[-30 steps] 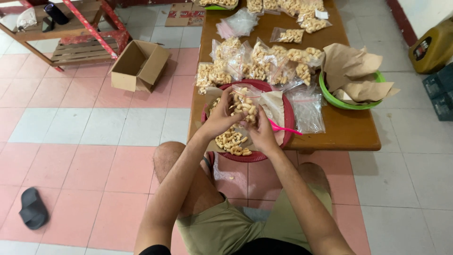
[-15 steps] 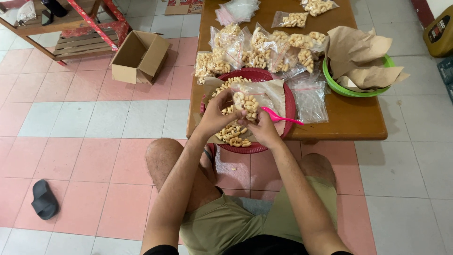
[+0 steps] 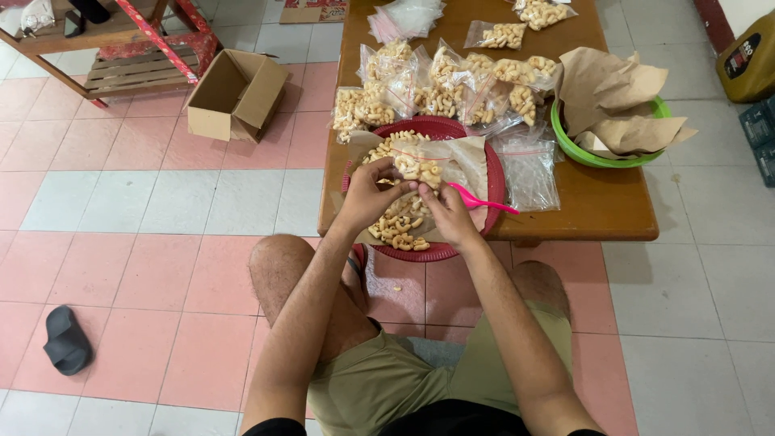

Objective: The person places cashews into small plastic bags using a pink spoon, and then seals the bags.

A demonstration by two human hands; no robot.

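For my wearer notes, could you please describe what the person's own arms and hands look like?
Both arms are bare down to the left hand and right hand: no gloves, watch, rings or bands visible. Only dark sleeve edges show at the picture's bottom.

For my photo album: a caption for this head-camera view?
Both hands, left hand and right hand, hold a clear snack bag over a red tray.

Single head-worn view, steeply downward over the wooden table, fairly close.

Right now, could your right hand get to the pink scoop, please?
Probably yes: the right hand is beside the pink scoop on the red tray, with nothing between them.
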